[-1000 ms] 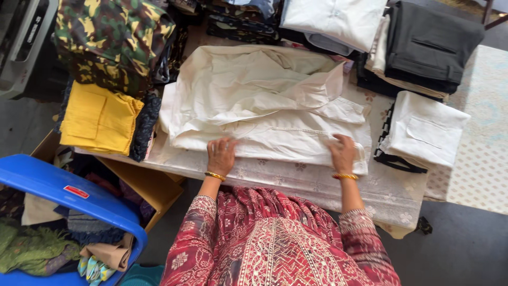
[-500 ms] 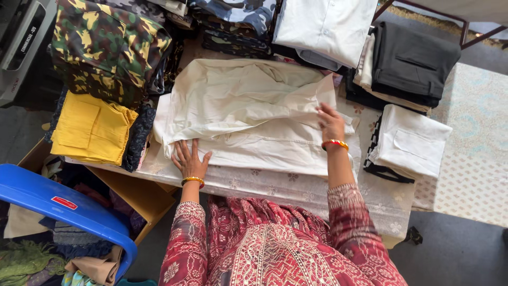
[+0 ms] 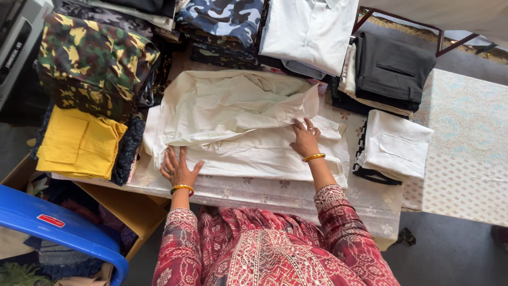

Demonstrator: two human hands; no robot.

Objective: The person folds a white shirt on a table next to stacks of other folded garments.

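A cream garment [image 3: 233,116] lies half folded on a table covered with a pale patterned cloth [image 3: 296,196]. My left hand [image 3: 178,168] rests flat with spread fingers on the garment's near left corner. My right hand [image 3: 305,139] lies on the garment's right part, fingertips at the edge of a folded-over flap. Both wrists carry gold bangles. Neither hand grips anything that I can see.
Folded stacks ring the garment: camouflage cloth [image 3: 90,63], yellow cloth [image 3: 79,143], blue camouflage [image 3: 222,21], a white shirt [image 3: 312,32], dark trousers [image 3: 391,71], a white folded piece [image 3: 394,145]. A blue plastic tub [image 3: 58,233] and cardboard box [image 3: 127,212] stand lower left.
My left hand slid left along the near edge. My right hand moved up and inward onto the garment's flap. The view shifted closer to the table.
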